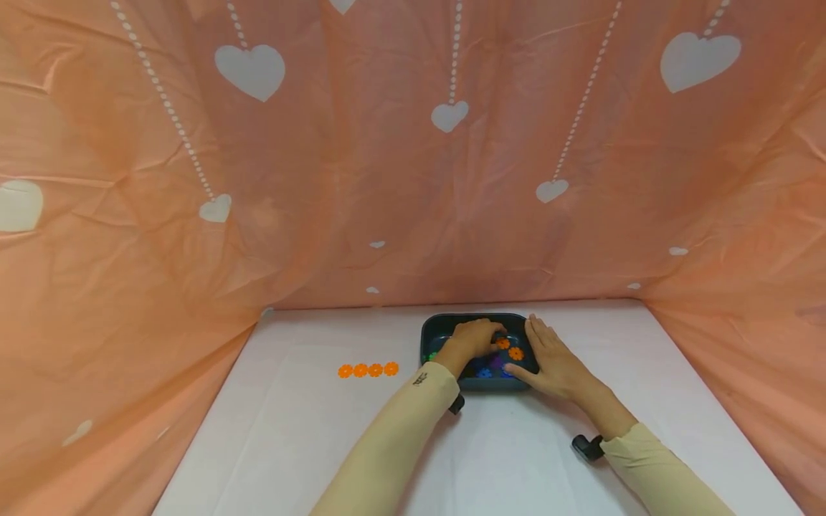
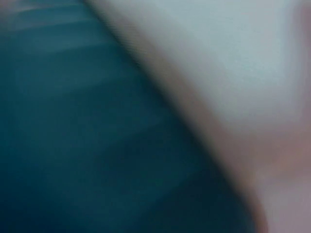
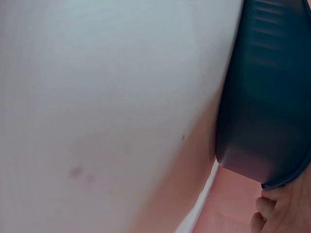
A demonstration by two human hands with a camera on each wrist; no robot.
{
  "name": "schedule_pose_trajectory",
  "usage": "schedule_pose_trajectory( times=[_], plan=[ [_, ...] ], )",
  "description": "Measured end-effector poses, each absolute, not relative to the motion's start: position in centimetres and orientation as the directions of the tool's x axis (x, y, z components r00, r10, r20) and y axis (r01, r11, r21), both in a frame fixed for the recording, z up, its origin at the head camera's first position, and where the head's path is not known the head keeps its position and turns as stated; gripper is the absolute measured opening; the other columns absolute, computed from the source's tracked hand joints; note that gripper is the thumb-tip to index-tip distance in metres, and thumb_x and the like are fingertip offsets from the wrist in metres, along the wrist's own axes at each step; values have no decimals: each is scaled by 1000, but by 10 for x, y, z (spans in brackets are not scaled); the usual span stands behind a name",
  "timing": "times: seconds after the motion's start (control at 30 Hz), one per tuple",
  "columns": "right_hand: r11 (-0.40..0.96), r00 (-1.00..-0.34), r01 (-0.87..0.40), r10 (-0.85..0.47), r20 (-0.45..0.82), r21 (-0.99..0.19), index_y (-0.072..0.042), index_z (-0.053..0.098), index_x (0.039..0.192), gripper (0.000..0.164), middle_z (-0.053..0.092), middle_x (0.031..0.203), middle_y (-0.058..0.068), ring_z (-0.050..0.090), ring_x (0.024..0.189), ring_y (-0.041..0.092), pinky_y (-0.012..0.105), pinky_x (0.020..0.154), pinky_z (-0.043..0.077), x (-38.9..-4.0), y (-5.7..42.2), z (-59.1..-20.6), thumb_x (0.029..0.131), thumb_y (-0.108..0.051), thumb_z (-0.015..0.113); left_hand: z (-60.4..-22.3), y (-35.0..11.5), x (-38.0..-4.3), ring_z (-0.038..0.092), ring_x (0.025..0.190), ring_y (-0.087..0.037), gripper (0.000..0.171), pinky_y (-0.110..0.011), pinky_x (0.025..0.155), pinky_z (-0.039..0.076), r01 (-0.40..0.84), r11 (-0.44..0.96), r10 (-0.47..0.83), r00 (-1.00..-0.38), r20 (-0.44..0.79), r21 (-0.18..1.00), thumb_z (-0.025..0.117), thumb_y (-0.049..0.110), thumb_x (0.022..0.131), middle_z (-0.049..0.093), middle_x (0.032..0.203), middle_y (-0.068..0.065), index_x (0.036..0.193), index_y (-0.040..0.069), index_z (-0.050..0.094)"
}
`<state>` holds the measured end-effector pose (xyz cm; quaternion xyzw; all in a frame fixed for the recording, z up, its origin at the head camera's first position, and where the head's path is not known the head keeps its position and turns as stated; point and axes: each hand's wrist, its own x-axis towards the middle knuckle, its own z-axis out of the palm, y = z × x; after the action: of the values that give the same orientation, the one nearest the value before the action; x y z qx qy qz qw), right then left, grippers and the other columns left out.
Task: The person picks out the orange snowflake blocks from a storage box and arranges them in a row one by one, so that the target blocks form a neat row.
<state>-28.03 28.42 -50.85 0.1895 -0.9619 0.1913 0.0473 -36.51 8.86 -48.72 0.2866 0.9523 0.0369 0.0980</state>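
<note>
A dark blue-green plastic bin point(image 1: 493, 385) holds flower-shaped pieces in orange, blue, purple and green. Inside it, my left hand point(image 1: 475, 338) reaches over the pieces with fingers bent downward and thumb apart from them. Closest to its fingertips is an orange flower piece point(image 1: 502, 344); no held piece shows. My right hand point(image 1: 560, 369) rests at the bin's right side, fingers straight along the rim and thumb over the front right corner. In the right wrist view, fingers point(image 3: 266, 208) touch the bin point(image 3: 262, 97). The left wrist view shows only the blurred bin wall point(image 2: 97, 121).
Left of the bin, several orange flower pieces point(image 1: 368, 370) lie in a side-by-side row on the white tabletop point(image 1: 290, 430). An orange cloth point(image 1: 400, 215) printed with white hearts hangs behind and at both sides of the table.
</note>
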Motion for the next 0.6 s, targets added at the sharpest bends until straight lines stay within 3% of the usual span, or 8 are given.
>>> schedule_pose_trajectory(
  times=[0.6],
  plan=[
    [850, -914, -402, -353, 199, -339, 18, 23, 161, 108, 19, 170, 38, 21, 159, 52, 64, 127, 20, -279, 282, -508, 100, -60, 68, -489, 89, -360, 63, 131, -13, 37, -41, 106, 53, 509, 851, 523, -843, -124, 129, 72, 37, 105, 67, 143, 11, 141, 33, 68]
  ],
)
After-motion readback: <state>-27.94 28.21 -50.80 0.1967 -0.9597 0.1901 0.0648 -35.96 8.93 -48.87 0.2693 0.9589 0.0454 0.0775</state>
